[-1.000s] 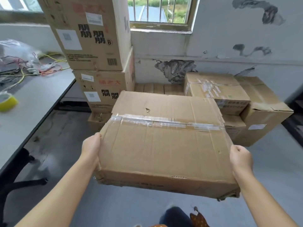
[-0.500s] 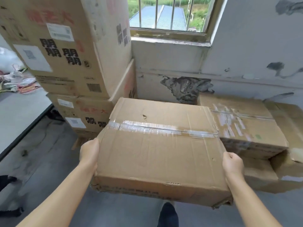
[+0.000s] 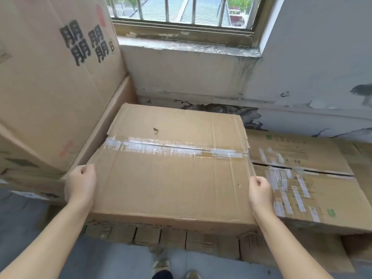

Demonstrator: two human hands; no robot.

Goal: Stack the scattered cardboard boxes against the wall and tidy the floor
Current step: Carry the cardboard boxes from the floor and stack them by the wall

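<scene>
Below the barred window (image 3: 181,9), boxes already line the wall (image 3: 201,73). Both hands, left (image 3: 81,183) and right (image 3: 260,190), grasp the taped box (image 3: 171,168) by its sides, fingers curled under, above a low slatted base (image 3: 161,237). Setting it down remains, I judge.

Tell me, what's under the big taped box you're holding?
Under the taped box, a row of small cardboard boxes peeks out at its front edge. Anything farther back is covered.
</scene>
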